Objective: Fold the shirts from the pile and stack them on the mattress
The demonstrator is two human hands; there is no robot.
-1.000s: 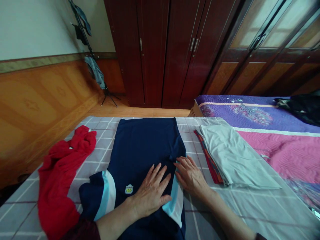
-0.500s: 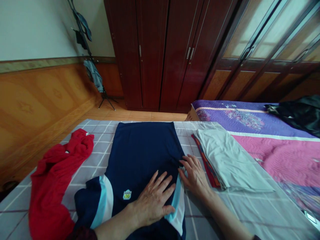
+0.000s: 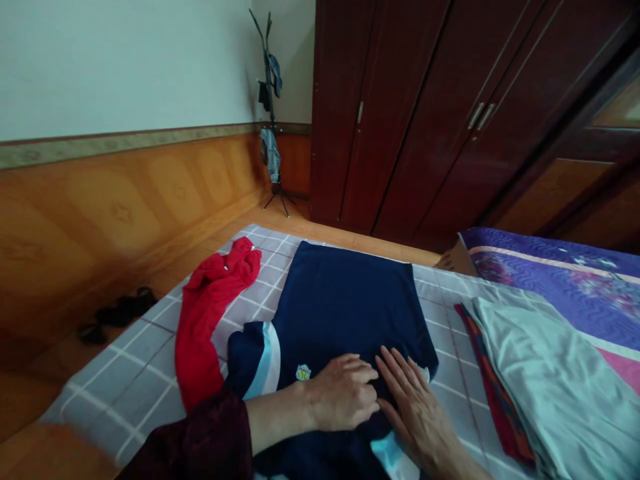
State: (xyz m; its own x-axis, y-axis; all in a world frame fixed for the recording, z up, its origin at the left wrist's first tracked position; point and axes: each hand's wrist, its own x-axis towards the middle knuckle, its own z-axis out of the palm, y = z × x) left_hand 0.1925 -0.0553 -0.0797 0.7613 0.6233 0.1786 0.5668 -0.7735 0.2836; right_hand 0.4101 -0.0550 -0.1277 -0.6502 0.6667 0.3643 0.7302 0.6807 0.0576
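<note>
A navy shirt (image 3: pixel 350 300) with white and light blue sleeve bands lies spread on the checkered bed cover, a small badge (image 3: pixel 303 372) on its chest. My left hand (image 3: pixel 345 395) rests beside the badge with its fingers curled in against the navy cloth; the fingertips are partly hidden. Flat on the shirt's right side lies my right hand (image 3: pixel 417 410), fingers stretched out and nearly touching the left hand. The right sleeve is partly covered by that hand and forearm.
A crumpled red garment (image 3: pixel 205 313) lies left of the shirt. Folded pale grey-green cloth (image 3: pixel 545 367) sits over red patterned cloth (image 3: pixel 495 393) at right. Beyond are a coat stand (image 3: pixel 273 113), a wardrobe (image 3: pixel 395 120) and a purple bedspread (image 3: pixel 540 257). Dark shoes (image 3: pixel 120 312) are on the floor.
The view has swung left, so the scene sits further right. My left hand's fingers have curled from spread, and both hands have come closer together. My right hand now lies further onto the shirt.
</note>
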